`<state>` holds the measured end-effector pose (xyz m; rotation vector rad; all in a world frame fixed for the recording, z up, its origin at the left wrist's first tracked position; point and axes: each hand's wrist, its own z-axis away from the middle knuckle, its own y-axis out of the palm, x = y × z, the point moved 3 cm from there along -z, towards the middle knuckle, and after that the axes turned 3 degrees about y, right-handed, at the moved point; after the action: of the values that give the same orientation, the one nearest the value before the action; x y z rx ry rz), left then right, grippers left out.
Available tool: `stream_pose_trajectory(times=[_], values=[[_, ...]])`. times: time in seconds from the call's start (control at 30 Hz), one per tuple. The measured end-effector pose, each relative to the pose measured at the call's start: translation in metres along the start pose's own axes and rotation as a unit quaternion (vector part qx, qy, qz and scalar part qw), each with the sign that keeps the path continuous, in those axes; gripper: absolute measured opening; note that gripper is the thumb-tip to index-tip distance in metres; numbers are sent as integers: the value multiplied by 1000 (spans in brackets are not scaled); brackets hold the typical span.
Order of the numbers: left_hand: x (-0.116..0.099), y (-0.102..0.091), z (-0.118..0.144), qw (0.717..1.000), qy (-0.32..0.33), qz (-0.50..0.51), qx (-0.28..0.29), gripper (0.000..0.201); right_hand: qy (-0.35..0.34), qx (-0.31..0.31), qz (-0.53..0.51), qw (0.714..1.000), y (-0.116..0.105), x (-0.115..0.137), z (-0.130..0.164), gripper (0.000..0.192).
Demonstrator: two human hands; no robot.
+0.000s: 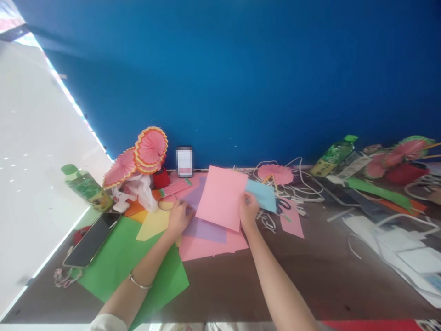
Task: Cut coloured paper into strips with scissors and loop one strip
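A deep blue wall [241,69] rises flat and matte behind a dark brown table [310,276], and we work at its far edge among loose sheets of coloured paper. Our right hand [248,210] pinches the right edge of a pink sheet [221,196], thumb on top, fingers tucked under, so the smooth rectangle lifts slightly tilted above the pile. Our left hand [179,217] lies curled on a lilac sheet [203,228] at the pink sheet's left edge, fingers bent down onto the paper; we cannot tell whether it grips anything. A thin metal bangle [139,282] circles that forearm.

Just beside the right hand a pale blue sheet [262,193] pokes out from behind the pink one. Under the pile lie a yellow sheet [153,225] and a large green sheet [131,262], both flat and sharp-cornered. A black phone [91,240] rests glossy side up on the green sheet's left corner. Near the wall stand pleated pink paper fans [144,154] with orange rims, round and ribbed, and a second small phone [184,162] propped upright. A green-capped plastic bottle [86,186] stands at the left; another bottle [332,156] lies tilted at the right among curling white paper strips [303,184]. Scissors [283,204] lie near the blue sheet.
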<state>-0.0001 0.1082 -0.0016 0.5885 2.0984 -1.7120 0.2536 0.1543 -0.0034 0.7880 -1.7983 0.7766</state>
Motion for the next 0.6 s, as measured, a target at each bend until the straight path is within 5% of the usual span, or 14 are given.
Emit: stream_pose_trajectory(times=[0.23,0.43,0.6], values=[[2,-8,-4,1000,7,-1,-1,29,-19,60,9,998,7,5,8,25],[-6,-5,3,994,9,-102,-26,36,-63,125,34,990,18,10,23,24],[-9,5,7,992,-46,-116,-14,48,-108,161,109,975,25,14,33,17]])
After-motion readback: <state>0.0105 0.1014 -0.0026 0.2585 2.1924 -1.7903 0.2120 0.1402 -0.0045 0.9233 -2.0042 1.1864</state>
